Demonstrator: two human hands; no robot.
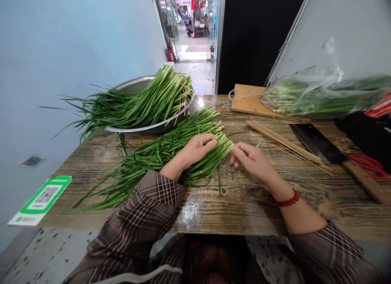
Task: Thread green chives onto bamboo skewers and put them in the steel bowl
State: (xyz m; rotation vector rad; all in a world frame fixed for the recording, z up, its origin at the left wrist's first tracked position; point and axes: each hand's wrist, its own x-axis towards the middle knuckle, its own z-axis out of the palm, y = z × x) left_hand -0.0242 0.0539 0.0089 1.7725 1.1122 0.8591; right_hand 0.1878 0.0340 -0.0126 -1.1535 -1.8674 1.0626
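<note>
A loose pile of garlic chives point(165, 147) lies across the wooden table, pale cut ends to the right. My left hand point(198, 147) rests over the stems, thumb and fingers closed on some of them near the pale ends. Right at those ends, my right hand point(249, 157) is closed in a pinch; what sits between its fingertips is too hidden to make out. To the right of it lies a bundle of thin bamboo skewers point(284, 142). More chives point(143, 100), with skewers through their stem ends, fill a metal basin point(137, 129) behind my left hand.
A cleaver point(317, 143) with a wooden handle and red-handled scissors point(371, 166) lie at the right. Behind them are a cutting board point(249, 100) and a clear plastic bag of chives point(324, 94). A green QR-code card point(42, 198) sits at the table's left corner.
</note>
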